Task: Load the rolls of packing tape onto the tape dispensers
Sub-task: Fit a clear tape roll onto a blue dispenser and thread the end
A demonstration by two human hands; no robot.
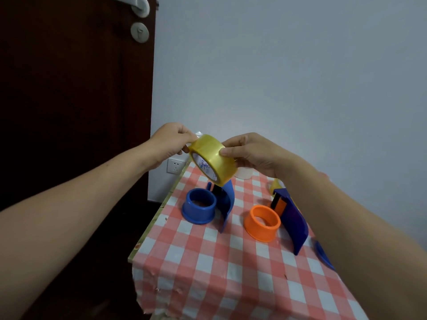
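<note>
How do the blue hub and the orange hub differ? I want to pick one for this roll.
The blue hub stands on the left of the table, the orange hub on the right and nearer the camera. The blue hub's guard is lighter blue; the orange hub's guard is dark navy. The tape roll, held by both hands, hangs above the blue hub, not the orange one. Both hubs are bare, open-topped rings.

Tabletop (138, 247) narrow, draped in red-and-white checked cloth (231, 273), hem frayed at near left. On cloth: blue dispenser (208, 207) at left with blue hub upright; dispenser with orange hub (277, 221) at right, well apart. White roll (243, 173) at far edge. Yellow roll (275, 185) behind right dispenser, mostly hidden.
</note>
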